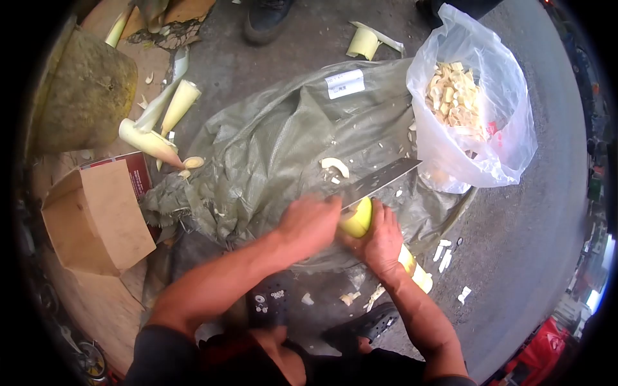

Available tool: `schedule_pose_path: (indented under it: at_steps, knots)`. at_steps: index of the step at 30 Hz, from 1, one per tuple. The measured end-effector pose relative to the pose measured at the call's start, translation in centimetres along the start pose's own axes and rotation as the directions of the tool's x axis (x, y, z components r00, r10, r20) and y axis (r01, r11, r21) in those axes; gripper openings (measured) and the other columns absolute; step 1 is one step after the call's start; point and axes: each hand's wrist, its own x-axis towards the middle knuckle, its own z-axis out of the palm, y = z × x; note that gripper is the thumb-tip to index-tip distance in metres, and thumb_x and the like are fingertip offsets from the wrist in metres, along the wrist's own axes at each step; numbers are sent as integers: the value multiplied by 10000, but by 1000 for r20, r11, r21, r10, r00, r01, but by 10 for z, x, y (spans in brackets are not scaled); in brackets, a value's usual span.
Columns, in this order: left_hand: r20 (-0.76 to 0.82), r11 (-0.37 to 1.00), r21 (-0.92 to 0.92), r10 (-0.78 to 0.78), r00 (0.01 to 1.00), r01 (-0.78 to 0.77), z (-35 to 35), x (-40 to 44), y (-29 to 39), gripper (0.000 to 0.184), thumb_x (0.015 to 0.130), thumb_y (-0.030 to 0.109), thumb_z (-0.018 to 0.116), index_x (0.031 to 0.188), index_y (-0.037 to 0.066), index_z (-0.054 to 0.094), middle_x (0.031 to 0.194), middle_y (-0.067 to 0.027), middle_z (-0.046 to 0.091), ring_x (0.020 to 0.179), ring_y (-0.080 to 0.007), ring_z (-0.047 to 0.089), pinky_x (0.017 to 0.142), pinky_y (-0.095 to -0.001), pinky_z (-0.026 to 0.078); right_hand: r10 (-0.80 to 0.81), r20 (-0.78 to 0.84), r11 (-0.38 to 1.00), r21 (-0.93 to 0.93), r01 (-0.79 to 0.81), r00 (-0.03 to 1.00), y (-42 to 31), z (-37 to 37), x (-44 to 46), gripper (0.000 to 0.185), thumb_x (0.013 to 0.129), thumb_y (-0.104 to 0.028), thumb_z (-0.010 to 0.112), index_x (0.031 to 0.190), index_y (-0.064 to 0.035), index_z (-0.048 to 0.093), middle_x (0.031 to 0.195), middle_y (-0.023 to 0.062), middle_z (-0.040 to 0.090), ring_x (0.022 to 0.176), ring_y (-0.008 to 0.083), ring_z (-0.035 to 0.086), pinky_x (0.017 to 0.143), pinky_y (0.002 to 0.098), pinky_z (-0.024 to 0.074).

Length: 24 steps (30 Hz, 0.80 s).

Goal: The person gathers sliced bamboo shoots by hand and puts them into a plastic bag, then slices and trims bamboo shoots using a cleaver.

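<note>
Gripping knife [385,179] in L hand [309,222], w/ fingers wrapped round the handle end (hidden in the fist). Clasping yellow-green stalk [358,220] in R hand [382,241], w/ fingers curled along one side; can't tell if touched by the blade or just beneath it. Located b/w both hands, over near part of grey-green sack [257,128], w/ plastic bag [512,128] farther off to the right. Prob. light-ish, firm & stiff; likely slick where peeled, apt to snap at thin bits. Best held round the thicker part, w/ fingertips tucked back fr. the edge.
</note>
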Motion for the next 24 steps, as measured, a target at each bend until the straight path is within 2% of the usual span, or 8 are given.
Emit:
schedule_pose_path:
  at_steps: [2, 4, 8, 15, 19, 24]
  knots:
    - [51, 998, -2, -70, 996, 70, -18, -34, 6, 177, 842, 55, 557, 998, -29, 559, 738, -230, 686, 686, -431, 688, 630, -540, 535, 36, -2, 999, 27, -36, 999, 5, -2, 0, 804, 669, -395, 882, 1280, -28, 511, 1114, 172, 589, 1004, 374, 597, 823, 467, 507]
    - [11, 999, 2, -34, 999, 34, -25, -71, 5, 135, 858, 58, 563, 972, -12, 545, 721, -214, 675, 652, -419, 676, 596, -524, 531, 34, 13, 996, 84, -35, 999, 12, -4, 0, 802, 659, -377, 889, 1273, -28, 511, 1111, 170, 588, 994, 378, 597, 822, 468, 509]
    - [53, 1000, 18, -18, 998, 17, -28, -106, 1, 202, 818, 53, 552, 993, -45, 536, 741, -234, 686, 618, -397, 690, 550, -501, 534, 39, 54, 993, 108, -45, 998, 13, -6, 4, 794, 641, -335, 898, 1264, -29, 513, 1111, 170, 586, 1003, 384, 592, 836, 467, 510]
    - [89, 996, -61, -61, 994, 67, -3, -85, -12, 187, 804, 23, 540, 977, -47, 543, 721, -236, 686, 640, -408, 696, 567, -519, 538, 29, 66, 1000, -11, -28, 997, 5, -2, 2, 836, 651, -341, 894, 1308, -8, 497, 1139, 176, 593, 1026, 377, 593, 874, 471, 494]
    - [105, 993, -77, -80, 991, 88, 1, -73, -14, 184, 812, 20, 527, 979, -54, 548, 704, -230, 686, 658, -418, 699, 595, -538, 539, -29, 70, 1000, -2, 30, 997, 2, -2, -1, 856, 656, -356, 892, 1321, 3, 490, 1141, 176, 596, 1034, 372, 596, 867, 464, 491]
    - [49, 984, -133, -112, 993, 117, 19, -49, -11, 201, 813, 25, 541, 995, -59, 555, 690, -250, 671, 660, -442, 686, 609, -552, 530, -70, 23, 997, -25, 71, 997, 0, 2, -4, 863, 663, -353, 888, 1334, 3, 479, 1162, 178, 594, 1027, 367, 600, 850, 467, 487]
